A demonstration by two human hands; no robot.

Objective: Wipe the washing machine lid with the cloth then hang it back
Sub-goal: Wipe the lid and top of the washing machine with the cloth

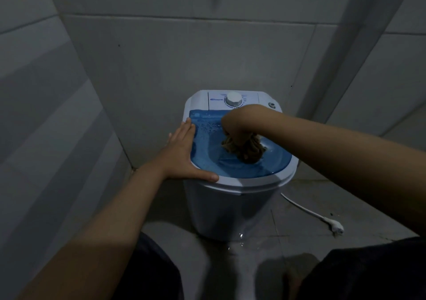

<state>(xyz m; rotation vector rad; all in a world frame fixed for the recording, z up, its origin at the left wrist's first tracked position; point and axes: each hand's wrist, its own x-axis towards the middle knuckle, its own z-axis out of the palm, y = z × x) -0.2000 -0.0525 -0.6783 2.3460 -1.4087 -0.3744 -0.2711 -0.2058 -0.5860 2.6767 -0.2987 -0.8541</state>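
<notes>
A small white washing machine [221, 209] stands in a tiled corner, topped by a translucent blue lid [239, 167] with water droplets near its back left. My right hand [235, 125] presses down on the middle of the lid, fingers closed on a bunched brown cloth [244, 151]. My left hand [182, 154] lies flat and spread on the lid's left rim, thumb along the front edge. A white control panel with a round dial [234, 99] sits behind the lid.
Tiled walls close in on the left and behind the machine. A white power cord with its plug [334, 227] lies loose on the floor to the right. Water is puddled on the floor [239, 242] at the machine's base. My dark-clothed legs fill the bottom edge.
</notes>
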